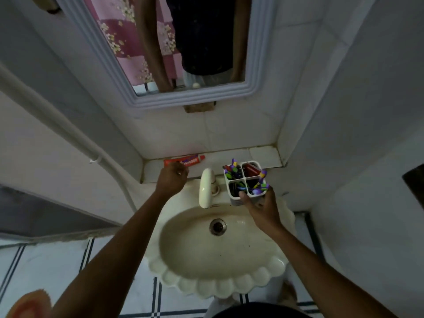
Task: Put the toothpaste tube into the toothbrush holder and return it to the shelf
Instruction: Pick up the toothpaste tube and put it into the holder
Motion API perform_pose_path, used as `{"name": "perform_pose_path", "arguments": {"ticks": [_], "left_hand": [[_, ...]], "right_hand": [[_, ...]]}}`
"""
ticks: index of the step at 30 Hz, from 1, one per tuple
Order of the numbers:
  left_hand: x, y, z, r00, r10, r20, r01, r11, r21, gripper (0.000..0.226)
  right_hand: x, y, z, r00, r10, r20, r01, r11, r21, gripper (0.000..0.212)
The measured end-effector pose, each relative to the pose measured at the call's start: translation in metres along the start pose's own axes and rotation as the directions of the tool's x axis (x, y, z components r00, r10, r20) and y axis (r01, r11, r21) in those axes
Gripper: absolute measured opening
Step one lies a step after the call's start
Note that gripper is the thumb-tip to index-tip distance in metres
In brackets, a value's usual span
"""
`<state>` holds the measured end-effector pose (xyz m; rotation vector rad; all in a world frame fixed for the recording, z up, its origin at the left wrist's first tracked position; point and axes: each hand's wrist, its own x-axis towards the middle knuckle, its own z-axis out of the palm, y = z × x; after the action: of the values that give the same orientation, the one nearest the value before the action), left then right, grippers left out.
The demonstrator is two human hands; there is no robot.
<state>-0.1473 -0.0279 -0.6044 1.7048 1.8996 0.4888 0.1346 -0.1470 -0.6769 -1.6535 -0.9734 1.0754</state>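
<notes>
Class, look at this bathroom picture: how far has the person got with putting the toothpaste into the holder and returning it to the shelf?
Done: the toothbrush holder is off the shelf, in the right hand over the sink. In hand: the left hand reaches the toothpaste tube, which lies flat on the shelf; whether its grip has closed is unclear. Left: lifting the tube, dropping it into a compartment, setting the holder back.

One toothpaste tube (184, 160), one four-compartment toothbrush holder (246, 182), one sink (220, 278), one mirror (183, 97), two hands.
</notes>
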Motion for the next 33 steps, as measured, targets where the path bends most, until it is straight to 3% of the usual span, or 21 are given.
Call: {"name": "perform_pose_path", "arguments": {"ticks": [4, 7, 10, 15, 19, 22, 25, 28, 31, 33], "left_hand": [[0.014, -0.023, 0.015, 0.996, 0.008, 0.089, -0.009, 1.0, 0.009, 0.024], [0.034, -0.023, 0.016, 0.996, 0.065, 0.068, -0.076, 0.981, 0.179, 0.036], [0.062, -0.02, 0.016, 0.981, 0.171, 0.086, -0.19, 0.924, 0.331, 0.041], [0.088, -0.016, 0.026, 0.961, 0.114, 0.251, -0.237, 0.806, 0.543, 0.051], [0.09, -0.015, 0.03, 0.961, 0.151, 0.23, -0.262, 0.761, 0.594, 0.044], [0.076, -0.013, 0.021, 0.983, 0.129, 0.134, -0.173, 0.896, 0.409, 0.036], [0.05, 0.002, 0.003, 0.997, 0.067, 0.03, -0.068, 0.997, 0.04, 0.038], [0.026, 0.027, -0.025, 0.992, 0.026, 0.125, 0.03, 0.904, -0.427, 0.034], [-0.003, 0.049, -0.051, 0.945, 0.168, 0.282, -0.004, 0.866, -0.5, 0.044], [-0.024, 0.063, -0.061, 0.93, 0.235, 0.284, -0.102, 0.905, -0.412, 0.026]], "right_hand": [[-0.001, 0.002, 0.004, 1.0, 0.027, -0.016, -0.026, 0.999, 0.036, 0.088], [-0.001, 0.004, 0.002, 0.998, 0.055, -0.033, -0.053, 0.998, 0.038, 0.082], [0.0, 0.004, 0.003, 0.997, 0.068, -0.024, -0.068, 0.998, 0.007, 0.075], [0.001, 0.005, 0.003, 0.995, 0.098, -0.029, -0.098, 0.995, -0.012, 0.079], [0.002, 0.008, 0.003, 0.993, 0.117, -0.026, -0.117, 0.993, -0.021, 0.074], [0.003, 0.01, 0.002, 0.994, 0.111, -0.016, -0.112, 0.993, -0.024, 0.07], [0.004, 0.009, 0.002, 0.995, 0.102, -0.013, -0.102, 0.994, -0.031, 0.069], [0.005, 0.006, 0.001, 0.995, 0.099, 0.012, -0.098, 0.995, -0.022, 0.072], [0.006, 0.004, -0.003, 0.995, 0.094, 0.032, -0.094, 0.996, -0.009, 0.074], [0.006, 0.001, -0.003, 0.995, 0.086, 0.044, -0.087, 0.996, 0.013, 0.073]]}}
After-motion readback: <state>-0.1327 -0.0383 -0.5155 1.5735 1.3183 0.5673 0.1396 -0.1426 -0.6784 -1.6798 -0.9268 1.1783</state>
